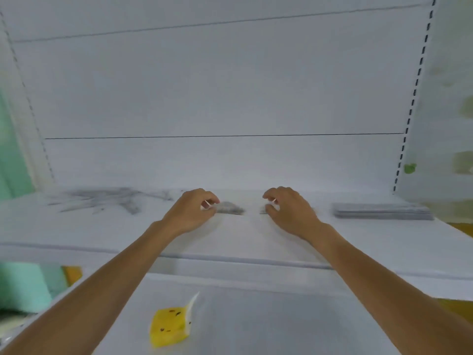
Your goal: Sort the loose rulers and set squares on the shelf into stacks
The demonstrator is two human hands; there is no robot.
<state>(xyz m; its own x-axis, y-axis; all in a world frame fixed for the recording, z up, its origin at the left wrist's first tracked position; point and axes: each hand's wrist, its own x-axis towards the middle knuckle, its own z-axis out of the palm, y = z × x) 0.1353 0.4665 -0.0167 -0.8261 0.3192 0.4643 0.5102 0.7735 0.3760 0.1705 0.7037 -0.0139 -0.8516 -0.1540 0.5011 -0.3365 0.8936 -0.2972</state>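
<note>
Clear plastic pieces (pixel 231 208), blurry and flat, are lying on the white shelf (pixel 256 234) between both hands; left hand (pixel 192 213) and right hand (pixel 289 208) are curling, fingertips pinching their edges. Neat ruler stack (pixel 382 213) is sitting off right.

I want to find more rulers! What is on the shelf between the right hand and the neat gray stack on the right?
Nothing. In the head view, the white shelf looks bare between the right hand and the gray stack.

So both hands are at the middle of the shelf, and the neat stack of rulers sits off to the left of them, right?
Not quite. The head view shows the neat stack of rulers to the right of the hands; the loose scattered pieces lie on the left.
</note>
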